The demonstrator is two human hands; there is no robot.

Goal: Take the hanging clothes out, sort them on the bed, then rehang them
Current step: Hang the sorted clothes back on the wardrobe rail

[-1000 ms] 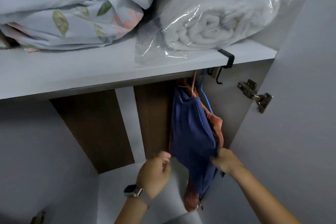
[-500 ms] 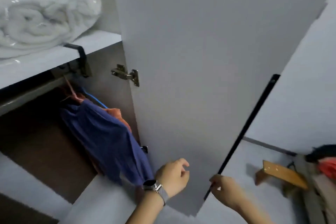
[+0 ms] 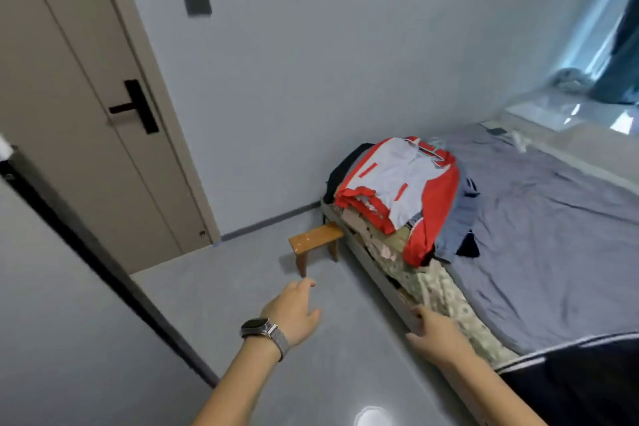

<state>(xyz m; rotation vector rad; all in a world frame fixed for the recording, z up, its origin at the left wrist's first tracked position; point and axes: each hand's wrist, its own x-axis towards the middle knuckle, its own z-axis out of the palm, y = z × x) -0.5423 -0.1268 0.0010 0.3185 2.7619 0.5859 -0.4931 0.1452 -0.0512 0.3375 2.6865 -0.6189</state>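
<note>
We're looking at a fairly dim, bluish room, with daylight coming in from the window (image 3: 587, 55) at the upper right, where it's blowing out a bit. We're seeing a small white glare spot shining on the floor (image 3: 371, 415) near the bottom edge. Motion blur is smearing the wall switch (image 3: 196, 0) and the dark edge at the left. The wide lens is bending the door (image 3: 86, 107) into a lean.

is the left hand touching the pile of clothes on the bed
Apart. The head view shows the left hand hanging empty over bare floor, with a wide stretch of floor and the bed edge between it and the pile of clothes.
</note>
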